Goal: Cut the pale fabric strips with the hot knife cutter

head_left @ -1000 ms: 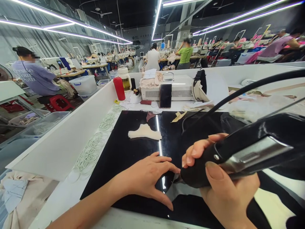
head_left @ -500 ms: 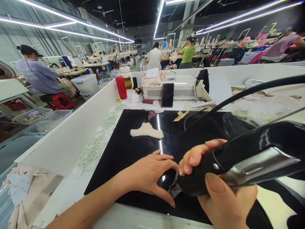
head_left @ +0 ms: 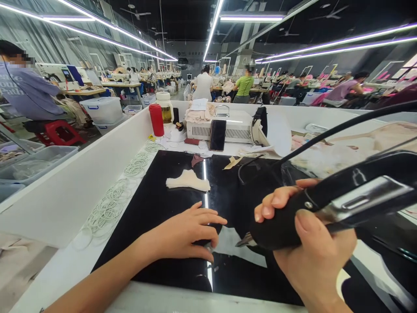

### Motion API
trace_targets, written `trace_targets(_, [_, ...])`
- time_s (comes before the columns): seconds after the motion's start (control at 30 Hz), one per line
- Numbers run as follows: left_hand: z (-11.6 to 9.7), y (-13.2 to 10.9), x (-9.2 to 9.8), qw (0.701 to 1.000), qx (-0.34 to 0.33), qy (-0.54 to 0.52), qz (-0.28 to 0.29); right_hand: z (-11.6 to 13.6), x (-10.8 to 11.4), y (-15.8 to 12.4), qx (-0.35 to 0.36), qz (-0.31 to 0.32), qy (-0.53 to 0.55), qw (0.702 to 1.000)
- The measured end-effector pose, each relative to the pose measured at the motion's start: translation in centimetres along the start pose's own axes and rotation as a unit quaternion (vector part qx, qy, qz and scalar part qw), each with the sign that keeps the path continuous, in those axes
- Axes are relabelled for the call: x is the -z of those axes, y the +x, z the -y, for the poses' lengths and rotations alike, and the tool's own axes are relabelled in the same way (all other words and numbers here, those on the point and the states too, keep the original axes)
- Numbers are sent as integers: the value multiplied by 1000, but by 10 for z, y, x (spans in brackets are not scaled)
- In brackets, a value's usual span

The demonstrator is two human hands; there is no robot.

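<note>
My right hand (head_left: 309,250) is wrapped round the black padded grip of a large black and silver hand tool (head_left: 355,195), whose cable (head_left: 329,132) arcs up to the right. The tool's metal tip (head_left: 243,241) points left, low over the glossy black worktop (head_left: 156,200). My left hand (head_left: 189,232) rests on the worktop beside the tip, fingers curled and pinched on a small dark piece I cannot make out. A cream fabric piece (head_left: 188,181) lies further back on the black surface.
White rubber rings (head_left: 110,206) lie along the white side wall (head_left: 65,191). At the back stand a red bottle (head_left: 157,120), a jar (head_left: 163,106), a white box machine (head_left: 228,124) with a phone (head_left: 217,134) leaning on it. People work at sewing stations behind.
My left hand has drawn back to the left and its fingers have curled in. The tool and my right hand have shifted a little right and up; the view has panned.
</note>
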State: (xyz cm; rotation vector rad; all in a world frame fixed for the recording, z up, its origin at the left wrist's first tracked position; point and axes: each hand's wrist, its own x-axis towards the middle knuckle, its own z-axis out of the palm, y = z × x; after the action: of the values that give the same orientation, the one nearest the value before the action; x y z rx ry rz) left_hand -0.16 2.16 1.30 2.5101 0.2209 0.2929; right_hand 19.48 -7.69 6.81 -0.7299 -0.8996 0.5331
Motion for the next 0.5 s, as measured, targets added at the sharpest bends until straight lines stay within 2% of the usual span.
trace_targets(0.17, [9, -7, 15, 997, 17, 77, -4, 1, 8, 5, 2, -25, -24, 999])
trace_targets(0.23, [12, -8, 17, 990, 37, 134, -38, -1, 9, 4, 2, -19, -27, 999])
trace_targets(0.33, [13, -8, 15, 965, 80, 216, -122, -3, 7, 3, 4, -11, -27, 1000])
trace_targets(0.4, [9, -7, 12, 961, 85, 211, -156, -5, 5, 1, 7, -10, -23, 1000])
trace_targets(0.5, [0, -4, 9, 984, 56, 119, -121, -7, 1, -2, 6, -14, -17, 1000])
